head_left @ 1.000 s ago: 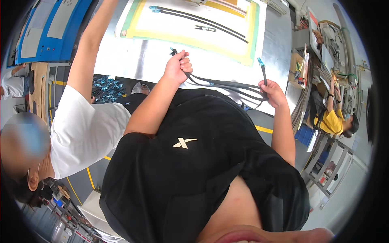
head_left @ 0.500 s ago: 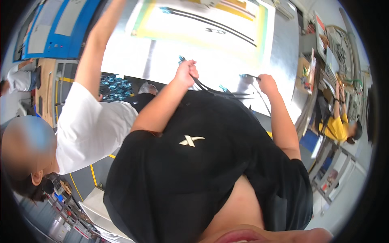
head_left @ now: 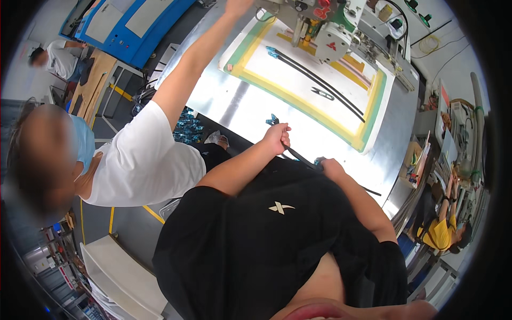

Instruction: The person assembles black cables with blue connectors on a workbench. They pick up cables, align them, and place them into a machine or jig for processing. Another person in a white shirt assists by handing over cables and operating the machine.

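My left hand (head_left: 277, 140) is closed around a black strap (head_left: 300, 156), and a shiny blue end piece (head_left: 273, 119) sticks out beyond the fist. To its right, my right hand (head_left: 333, 169) grips the strap beside another shiny blue piece (head_left: 319, 161). Both hands are over the near edge of the metal table (head_left: 242, 109), close to my black shirt. On the table, two long black straps (head_left: 320, 85) lie side by side inside a frame bordered with yellow and green tape (head_left: 298, 106). Small black thread snips (head_left: 322, 94) rest beside them.
An industrial sewing machine head (head_left: 330, 42) stands over the far part of the frame. At my left, a co-worker in a white shirt (head_left: 144, 149) stretches an arm (head_left: 197, 56) toward the machine. A pile of blue shiny pieces (head_left: 188, 127) is below the table's edge.
The view has swung, bringing the sewing machine into sight. My right hand has come closer to my left, with the blue piece now at its fingers. Both hands still hold black strap.
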Tool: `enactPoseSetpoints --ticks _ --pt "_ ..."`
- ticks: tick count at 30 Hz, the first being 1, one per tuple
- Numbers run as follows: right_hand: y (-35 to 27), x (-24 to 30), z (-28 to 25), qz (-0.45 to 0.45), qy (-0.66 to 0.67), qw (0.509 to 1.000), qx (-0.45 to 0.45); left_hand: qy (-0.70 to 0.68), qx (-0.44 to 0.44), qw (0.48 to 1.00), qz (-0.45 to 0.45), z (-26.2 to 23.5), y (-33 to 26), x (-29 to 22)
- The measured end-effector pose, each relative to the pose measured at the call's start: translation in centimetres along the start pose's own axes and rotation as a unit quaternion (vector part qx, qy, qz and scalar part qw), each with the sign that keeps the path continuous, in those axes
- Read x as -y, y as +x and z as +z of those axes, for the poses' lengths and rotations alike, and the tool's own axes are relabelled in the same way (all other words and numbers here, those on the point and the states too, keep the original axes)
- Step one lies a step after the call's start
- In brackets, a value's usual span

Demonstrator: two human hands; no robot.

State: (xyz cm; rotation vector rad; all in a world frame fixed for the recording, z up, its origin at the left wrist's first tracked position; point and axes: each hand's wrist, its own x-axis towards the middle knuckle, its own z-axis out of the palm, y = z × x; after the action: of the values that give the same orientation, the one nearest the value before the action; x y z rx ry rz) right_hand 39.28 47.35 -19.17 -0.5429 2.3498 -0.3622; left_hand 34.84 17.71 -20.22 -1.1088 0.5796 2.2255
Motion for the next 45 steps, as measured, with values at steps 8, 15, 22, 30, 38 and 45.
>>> enactPoseSetpoints --ticks 8,15,22,30,38,45 --pt "-0.6 -1.6 -3.4 0.106 0.171 0.963 -0.179 0.003 0.005 1.000 -0.003 -0.8 -0.6 -3.0" --pt "-2.3 -1.8 -20.0 0.157 0.407 0.817 -0.378 0.050 0.036 0.998 0.024 2.1 -2.0 -9.6" --pt "4.2 10.5 -25.2 0.122 0.347 0.866 -0.339 0.118 0.136 0.983 0.025 6.6 -2.1 -15.1" --pt "17.1 20.2 -19.9 -0.003 0.385 0.877 -0.288 0.212 0.296 0.931 0.014 5.5 -1.4 -17.2" --pt "17.9 20.6 -20.6 -0.045 0.209 0.937 -0.276 0.221 0.402 0.889 -0.005 3.4 0.2 -17.4" --pt "16.4 19.6 -20.6 0.044 0.222 0.925 -0.304 0.269 0.222 0.922 0.166 4.5 0.7 -17.9"
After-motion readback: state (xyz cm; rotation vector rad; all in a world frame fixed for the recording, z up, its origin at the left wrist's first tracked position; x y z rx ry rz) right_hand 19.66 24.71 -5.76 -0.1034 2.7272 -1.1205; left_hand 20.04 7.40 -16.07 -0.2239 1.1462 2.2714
